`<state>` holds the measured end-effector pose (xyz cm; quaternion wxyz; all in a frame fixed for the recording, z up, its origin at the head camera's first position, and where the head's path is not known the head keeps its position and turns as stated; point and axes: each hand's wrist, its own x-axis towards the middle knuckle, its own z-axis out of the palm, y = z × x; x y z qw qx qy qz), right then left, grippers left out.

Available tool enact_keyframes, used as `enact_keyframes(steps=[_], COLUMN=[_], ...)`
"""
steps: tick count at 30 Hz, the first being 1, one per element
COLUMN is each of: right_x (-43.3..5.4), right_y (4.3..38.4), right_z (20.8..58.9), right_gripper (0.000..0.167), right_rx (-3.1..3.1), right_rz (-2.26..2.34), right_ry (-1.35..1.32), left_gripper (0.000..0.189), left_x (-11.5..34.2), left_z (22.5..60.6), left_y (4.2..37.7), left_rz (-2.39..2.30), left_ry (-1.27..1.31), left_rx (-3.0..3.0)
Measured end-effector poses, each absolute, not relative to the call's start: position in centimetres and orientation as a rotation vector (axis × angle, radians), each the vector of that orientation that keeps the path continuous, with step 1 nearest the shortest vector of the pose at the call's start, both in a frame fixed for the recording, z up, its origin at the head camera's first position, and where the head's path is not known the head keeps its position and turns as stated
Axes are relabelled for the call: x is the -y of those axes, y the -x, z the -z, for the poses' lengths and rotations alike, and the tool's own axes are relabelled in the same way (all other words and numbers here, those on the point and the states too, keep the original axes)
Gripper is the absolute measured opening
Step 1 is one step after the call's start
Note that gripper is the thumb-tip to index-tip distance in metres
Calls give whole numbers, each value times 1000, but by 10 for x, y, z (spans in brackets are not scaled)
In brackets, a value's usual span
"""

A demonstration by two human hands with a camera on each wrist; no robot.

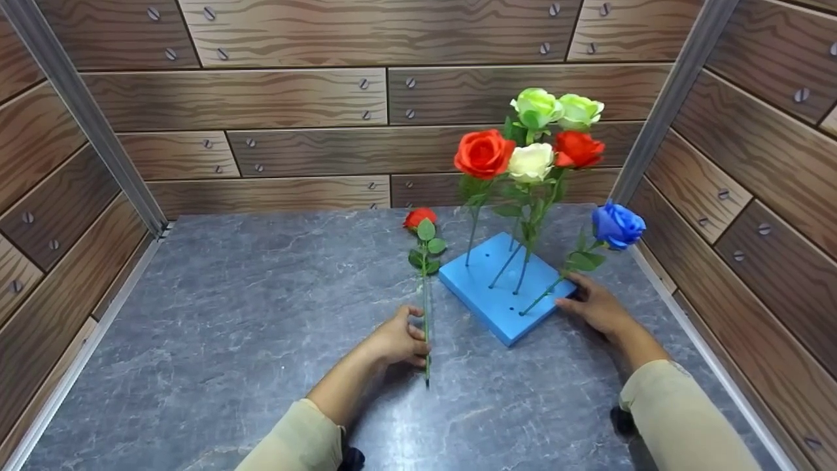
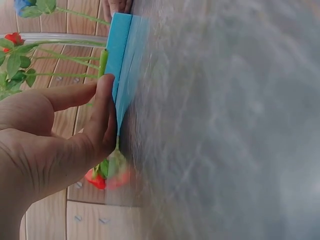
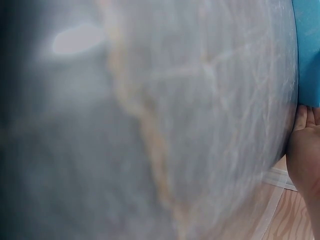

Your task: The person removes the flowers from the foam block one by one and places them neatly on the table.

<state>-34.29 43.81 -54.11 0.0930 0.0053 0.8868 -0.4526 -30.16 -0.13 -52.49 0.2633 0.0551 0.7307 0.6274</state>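
Note:
My left hand (image 1: 400,339) holds the lower stem of a red rose (image 1: 420,218) between thumb and fingers. That rose lies along the table with its bloom pointing away, and its cut stem end (image 2: 103,61) sticks out past the fingertips. At the right corner of a blue block (image 1: 484,297), my right hand (image 1: 596,306) grips with the thumb on one side and fingers on the other. Several flowers stand in the block's holes: red roses (image 1: 484,154), green roses (image 1: 536,108), a white rose (image 1: 530,163) and a blue rose (image 1: 618,225) leaning right over the hand.
The grey marbled table (image 1: 261,294) is closed in by wood-patterned walls (image 1: 294,98) at the back and both sides. Further holes (image 1: 511,309) show in the block's top. Metal posts (image 1: 111,144) run up the corners.

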Motion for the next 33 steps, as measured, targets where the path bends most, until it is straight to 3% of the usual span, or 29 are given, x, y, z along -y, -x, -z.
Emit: enact_keyframes(steps=[5, 13, 33], right_x=[-437, -437, -436], right_y=[343, 343, 344], right_z=[540, 540, 543], right_gripper=[97, 95, 92], right_rx=[-2646, -2618, -2639], right_rz=[1352, 1387, 1363], right_ry=[-5, -5, -30], left_gripper=[72, 48, 40], left_x=[2, 0, 1], left_z=[523, 523, 524], left_y=[302, 303, 303], left_rz=[-1654, -1605, -1682], left_ry=[-198, -200, -207], left_rx=[-1991, -1986, -1930])
